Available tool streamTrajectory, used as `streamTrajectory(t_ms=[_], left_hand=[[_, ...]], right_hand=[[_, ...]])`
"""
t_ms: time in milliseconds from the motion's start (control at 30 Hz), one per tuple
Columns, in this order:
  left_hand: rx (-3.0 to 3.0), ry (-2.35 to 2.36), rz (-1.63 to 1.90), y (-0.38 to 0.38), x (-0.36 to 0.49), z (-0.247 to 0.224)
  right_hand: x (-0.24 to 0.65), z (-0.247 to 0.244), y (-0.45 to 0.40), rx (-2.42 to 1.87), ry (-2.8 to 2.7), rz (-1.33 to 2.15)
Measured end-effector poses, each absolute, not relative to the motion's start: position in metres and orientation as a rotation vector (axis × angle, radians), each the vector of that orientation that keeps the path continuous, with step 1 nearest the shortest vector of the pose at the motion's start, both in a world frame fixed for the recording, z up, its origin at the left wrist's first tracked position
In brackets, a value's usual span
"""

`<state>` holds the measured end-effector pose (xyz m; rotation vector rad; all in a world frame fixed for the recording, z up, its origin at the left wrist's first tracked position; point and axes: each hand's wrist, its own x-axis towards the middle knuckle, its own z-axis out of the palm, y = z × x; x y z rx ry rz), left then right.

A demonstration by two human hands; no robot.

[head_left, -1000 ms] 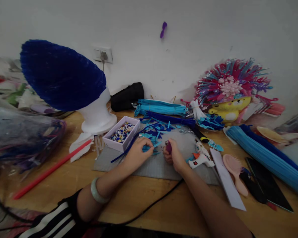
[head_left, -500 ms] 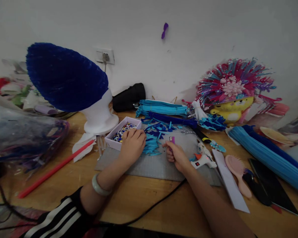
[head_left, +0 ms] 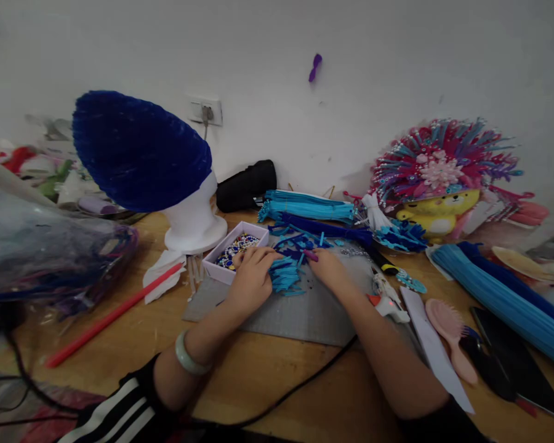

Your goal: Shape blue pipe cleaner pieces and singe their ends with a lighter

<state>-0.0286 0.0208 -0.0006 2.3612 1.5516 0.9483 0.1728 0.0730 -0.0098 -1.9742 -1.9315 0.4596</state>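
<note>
My left hand (head_left: pixel 253 277), a pale bangle (head_left: pixel 191 354) on its wrist, is bent over the left side of a pile of short light-blue pipe cleaner pieces (head_left: pixel 287 277). Its fingers are curled together and their tips are hidden, so whatever they pinch does not show. A purple lighter (head_left: pixel 311 255) is in the closed fingers of my right hand (head_left: pixel 327 266), above the far right of the pile. Loose dark-blue pieces (head_left: pixel 293 241) lie just beyond. Beside my left hand stands a lilac box (head_left: pixel 216 271) of mixed beads and gems.
A grey board (head_left: pixel 300 326) lies under the work. On the left, a foam head (head_left: pixel 191 215) wears a dark-blue cap (head_left: pixel 138 151). At right are a glue gun (head_left: pixel 390 301), a pink hairbrush (head_left: pixel 450 332) and pipe cleaner bundles (head_left: pixel 503 295). A black cable (head_left: pixel 300 387) crosses the front.
My right hand has moved away from me with the lighter, which now points left, toward the blue pieces. My left hand stays at the pile with its fingers shifted. The whole view has moved slightly.
</note>
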Motion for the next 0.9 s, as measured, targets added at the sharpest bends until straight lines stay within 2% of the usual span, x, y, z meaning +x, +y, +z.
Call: streamTrajectory(t_ms=[233,500,700,900], left_hand=[[2.16,1.485,1.11,0.016,-0.021,-0.005],[2.069,1.44,1.131,0.018,-0.015,-0.011],[2.07,1.467,1.084,0.018,-0.011,-0.015],[2.082,1.275,1.163,0.016,-0.01,-0.016]], right_hand=[[0.192,-0.015,0.057,-1.936,-1.912,0.503],[0.195,-0.026,0.054,-1.831,-1.963,0.364],[0.186,-0.017,0.05,-1.908,-2.111,0.333],[0.201,0.006,0.033,-1.764,-1.875,0.336]])
